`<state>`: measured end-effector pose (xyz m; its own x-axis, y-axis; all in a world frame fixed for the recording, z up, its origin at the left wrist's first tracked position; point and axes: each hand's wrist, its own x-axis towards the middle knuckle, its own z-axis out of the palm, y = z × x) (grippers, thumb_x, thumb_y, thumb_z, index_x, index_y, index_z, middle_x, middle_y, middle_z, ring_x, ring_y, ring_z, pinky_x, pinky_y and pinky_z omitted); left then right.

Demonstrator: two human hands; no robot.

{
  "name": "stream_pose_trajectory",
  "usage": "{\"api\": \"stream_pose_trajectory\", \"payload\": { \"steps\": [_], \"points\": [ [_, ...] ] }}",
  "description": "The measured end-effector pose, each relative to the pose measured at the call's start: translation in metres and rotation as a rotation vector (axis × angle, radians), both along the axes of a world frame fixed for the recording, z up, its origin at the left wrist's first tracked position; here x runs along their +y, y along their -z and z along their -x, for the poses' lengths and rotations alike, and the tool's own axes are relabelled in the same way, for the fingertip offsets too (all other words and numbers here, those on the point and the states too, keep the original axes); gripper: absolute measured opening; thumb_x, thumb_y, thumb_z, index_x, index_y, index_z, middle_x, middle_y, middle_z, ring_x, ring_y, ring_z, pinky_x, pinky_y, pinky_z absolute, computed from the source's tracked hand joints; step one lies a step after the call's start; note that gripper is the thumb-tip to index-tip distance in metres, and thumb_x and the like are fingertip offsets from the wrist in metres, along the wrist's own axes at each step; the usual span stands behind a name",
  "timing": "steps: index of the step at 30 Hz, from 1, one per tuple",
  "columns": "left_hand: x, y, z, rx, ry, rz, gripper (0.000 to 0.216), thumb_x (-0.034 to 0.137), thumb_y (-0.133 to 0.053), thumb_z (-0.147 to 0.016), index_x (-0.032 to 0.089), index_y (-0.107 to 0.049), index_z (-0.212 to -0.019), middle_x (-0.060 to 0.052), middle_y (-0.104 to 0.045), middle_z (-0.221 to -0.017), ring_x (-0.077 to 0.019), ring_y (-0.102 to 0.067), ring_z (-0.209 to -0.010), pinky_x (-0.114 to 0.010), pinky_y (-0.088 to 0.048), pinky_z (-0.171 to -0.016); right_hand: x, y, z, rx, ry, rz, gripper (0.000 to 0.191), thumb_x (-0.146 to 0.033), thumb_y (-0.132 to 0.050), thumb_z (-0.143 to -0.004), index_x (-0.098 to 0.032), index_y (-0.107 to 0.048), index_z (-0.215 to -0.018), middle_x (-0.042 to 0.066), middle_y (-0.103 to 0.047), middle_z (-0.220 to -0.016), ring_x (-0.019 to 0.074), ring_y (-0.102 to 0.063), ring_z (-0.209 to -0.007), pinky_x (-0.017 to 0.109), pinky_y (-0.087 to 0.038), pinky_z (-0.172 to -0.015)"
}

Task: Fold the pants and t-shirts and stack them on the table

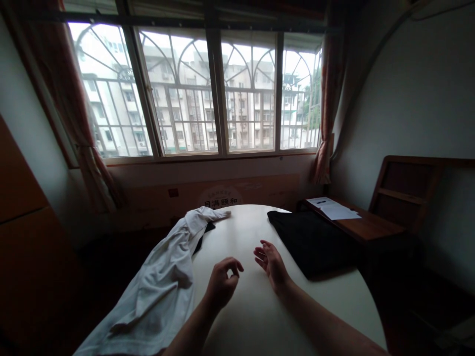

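Note:
Both my hands hover over a white oval table [252, 316] and hold nothing. My left hand [223, 281] has its fingers loosely curled, with a gap between thumb and forefinger. Fingers apart and palm turned inward, my right hand [272, 264] is a little farther forward. To the left lies a crumpled white garment [159, 277], draped over the table's left edge. A bit of dark cloth [200, 242] shows from under it. On the right side, a black folded cloth [315, 242] lies flat near my right hand, not touched by it.
A wooden chair or bench [386, 227] stands beyond the table's right side, with white papers [336, 208] and a pen on it. A barred window [215, 94] with tied curtains [324, 113] fills the far wall. An orange-brown cabinet [22, 247] stands at left.

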<state>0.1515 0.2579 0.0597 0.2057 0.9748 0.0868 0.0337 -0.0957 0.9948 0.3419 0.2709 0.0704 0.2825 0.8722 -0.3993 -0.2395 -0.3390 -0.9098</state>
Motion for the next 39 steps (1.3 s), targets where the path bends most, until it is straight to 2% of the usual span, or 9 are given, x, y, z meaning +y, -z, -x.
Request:
{"api": "stream_pose_trajectory", "payload": {
  "steps": [10,13,16,20,39],
  "points": [
    [0.000,0.005,0.002,-0.015,0.056,0.061,0.015,0.016,-0.043,-0.046,0.020,-0.056,-0.051,-0.001,-0.059,-0.055,-0.0165,-0.054,-0.060,-0.027,-0.039,-0.062,-0.001,-0.001,0.002,-0.005,-0.022,0.013,0.068,-0.063,-0.081,-0.064,-0.021,-0.060,-0.113,0.008,-0.066,-0.103,0.0271,-0.066,-0.102,0.040,-0.053,-0.089],
    [0.000,0.006,0.001,-0.011,0.070,0.111,0.014,0.018,-0.043,-0.048,0.019,-0.057,-0.052,-0.002,-0.059,-0.055,-0.0168,-0.053,-0.060,-0.028,-0.039,-0.061,-0.002,-0.002,0.003,-0.006,-0.016,0.010,0.067,-0.063,-0.081,-0.065,-0.021,-0.060,-0.113,0.008,-0.066,-0.103,0.0267,-0.066,-0.101,0.040,-0.053,-0.089],
    [0.001,0.006,-0.002,0.011,0.020,0.126,0.013,0.018,-0.043,-0.051,0.019,-0.056,-0.054,0.000,-0.056,-0.054,-0.0154,-0.050,-0.057,-0.027,-0.037,-0.059,-0.003,-0.004,0.005,0.000,-0.015,0.017,0.069,-0.063,-0.081,-0.064,-0.021,-0.060,-0.114,0.008,-0.066,-0.103,0.0264,-0.066,-0.099,0.040,-0.054,-0.088],
    [0.000,0.006,-0.003,0.070,-0.034,0.114,0.012,0.017,-0.044,-0.057,0.019,-0.055,-0.057,0.001,-0.055,-0.055,-0.0139,-0.048,-0.056,-0.025,-0.035,-0.057,-0.004,-0.006,0.008,0.015,-0.031,0.017,0.069,-0.063,-0.082,-0.064,-0.020,-0.060,-0.113,0.007,-0.065,-0.100,0.0253,-0.067,-0.097,0.040,-0.054,-0.089],
    [-0.002,0.008,-0.006,0.104,-0.058,0.078,0.019,0.005,-0.045,-0.064,0.019,-0.057,-0.061,0.002,-0.060,-0.061,-0.0125,-0.054,-0.058,-0.023,-0.042,-0.061,-0.005,-0.006,0.004,-0.026,-0.008,0.020,0.059,-0.055,-0.081,-0.067,-0.021,-0.060,-0.110,0.005,-0.066,-0.095,0.0239,-0.069,-0.089,0.041,-0.058,-0.083]
  ]
}}
